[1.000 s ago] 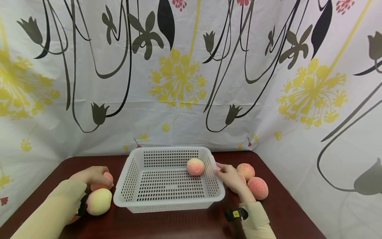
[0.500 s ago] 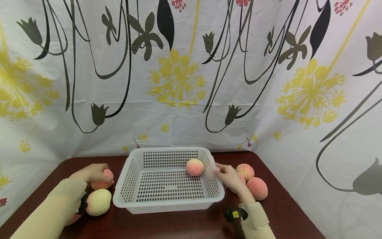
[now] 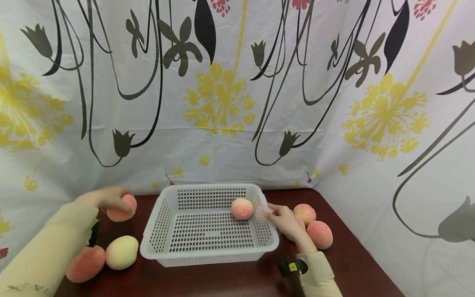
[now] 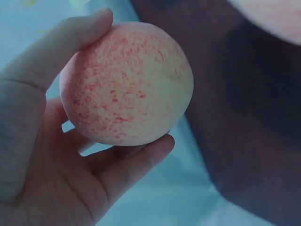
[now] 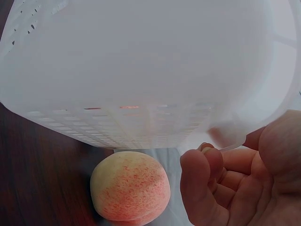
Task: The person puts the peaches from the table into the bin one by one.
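A pink-and-yellow peach [image 3: 128,203] is gripped in my left hand [image 3: 105,198], above the left end of the table. In the left wrist view, thumb and fingers curl round that peach [image 4: 127,84], with the palm showing behind. A white perforated plastic basket [image 3: 211,251] stands mid-table with one peach [image 3: 242,209] inside, near its right wall. My right hand [image 3: 288,222] holds the basket's right rim; the right wrist view shows its curled fingers [image 5: 195,172] at the rim. Below the basket there, another peach [image 5: 130,187] is visible.
Left of the basket lie a pale yellow peach [image 3: 121,252] and a redder one [image 3: 86,264], side by side. Several peaches, including a pink one [image 3: 320,234], sit by my right hand. A flower-patterned white cloth [image 3: 222,156] hangs behind the dark red table [image 3: 208,280].
My left hand has lifted its peach and moved back and slightly left, uncovering the redder peach near the forearm. The right hand and basket stay in place.
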The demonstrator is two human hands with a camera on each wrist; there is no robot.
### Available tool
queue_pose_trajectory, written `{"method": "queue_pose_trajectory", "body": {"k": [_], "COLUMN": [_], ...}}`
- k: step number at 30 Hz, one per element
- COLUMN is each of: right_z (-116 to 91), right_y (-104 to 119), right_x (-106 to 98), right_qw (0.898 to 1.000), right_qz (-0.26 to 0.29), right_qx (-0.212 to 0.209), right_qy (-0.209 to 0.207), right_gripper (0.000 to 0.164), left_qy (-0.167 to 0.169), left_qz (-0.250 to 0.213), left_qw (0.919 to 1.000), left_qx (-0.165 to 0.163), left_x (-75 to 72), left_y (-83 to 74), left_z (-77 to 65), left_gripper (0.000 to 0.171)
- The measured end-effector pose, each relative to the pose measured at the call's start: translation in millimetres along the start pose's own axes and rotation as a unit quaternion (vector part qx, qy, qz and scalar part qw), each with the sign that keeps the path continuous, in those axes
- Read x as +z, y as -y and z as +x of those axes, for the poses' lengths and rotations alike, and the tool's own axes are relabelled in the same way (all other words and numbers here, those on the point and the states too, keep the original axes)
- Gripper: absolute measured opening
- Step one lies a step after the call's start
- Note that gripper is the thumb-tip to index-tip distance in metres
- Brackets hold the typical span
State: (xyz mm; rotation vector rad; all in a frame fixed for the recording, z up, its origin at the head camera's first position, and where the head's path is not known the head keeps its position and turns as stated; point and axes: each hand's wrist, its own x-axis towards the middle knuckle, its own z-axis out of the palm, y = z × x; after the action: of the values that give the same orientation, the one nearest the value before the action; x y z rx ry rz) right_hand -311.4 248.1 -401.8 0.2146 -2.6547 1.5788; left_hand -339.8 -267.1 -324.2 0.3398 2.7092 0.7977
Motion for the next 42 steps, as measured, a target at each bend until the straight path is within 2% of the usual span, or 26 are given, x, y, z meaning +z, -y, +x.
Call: {"method": "queue_pose_trajectory", "body": {"k": [1,3,6,11,15,19,22,25,30,35,42], "right_z": [0.0,0.4,1.3,1.5,1.2,1.0,0.4,0.4,1.5,1.6,0.6], "right_y": [0.1,0.2,0.5,-0.1,0.3,1.4,0.7,-1.1,-3.6,-3.0,-2.6], "right_x": [0.0,0.0,-0.1,-0.8,-1.9,-2.0,-1.7,-0.8,-0.3,-1.7,-1.2], "right_qw": [1.0,1.0,1.0,1.0,1.0,1.0,1.0,1.0,1.0,1.0,1.0], "right_qz": [0.002,0.004,-0.002,-0.007,-0.008,-0.013,-0.017,-0.017,-0.004,-0.012,-0.012], "right_qx": [-0.003,-0.005,-0.003,0.002,0.002,0.004,0.005,0.003,-0.002,-0.008,-0.001], "right_qy": [0.0,0.001,0.003,0.004,0.004,0.001,-0.002,0.001,0.007,0.004,-0.005], "right_gripper": [0.049,0.049,0.049,0.048,0.047,0.047,0.047,0.047,0.047,0.047,0.048], "left_qy": [-0.006,0.006,0.017,0.023,0.035,0.043,0.048,0.05,0.046,0.055,0.056], "left_qz": [0.057,0.067,0.068,0.072,0.049,0.029,0.027,0.034,0.05,0.06,0.055], "left_qw": [0.9976,0.9969,0.9968,0.9965,0.9972,0.9982,0.9983,0.998,0.9971,0.9953,0.9951], "left_qx": [0.039,0.04,0.039,0.036,0.043,0.031,0.018,0.02,0.033,0.052,0.061], "left_x": [-8.2,-18.2,-27.2,-34.8,-41.6,-45.7,-45.7,-43.8,-38.7,-33.8,-17.9], "left_y": [2.4,2.3,-2.1,-18.3,-31.9,-44.5,-53.3,-63.2,-83.8,-101.4,-119.7], "left_z": [10.2,15.6,17.7,13.1,11.4,12.9,16.7,20.6,25.8,33.7,52.5], "left_gripper": [0.058,0.064,0.069,0.07,0.067,0.073,0.08,0.081,0.075,0.065,0.062]}}
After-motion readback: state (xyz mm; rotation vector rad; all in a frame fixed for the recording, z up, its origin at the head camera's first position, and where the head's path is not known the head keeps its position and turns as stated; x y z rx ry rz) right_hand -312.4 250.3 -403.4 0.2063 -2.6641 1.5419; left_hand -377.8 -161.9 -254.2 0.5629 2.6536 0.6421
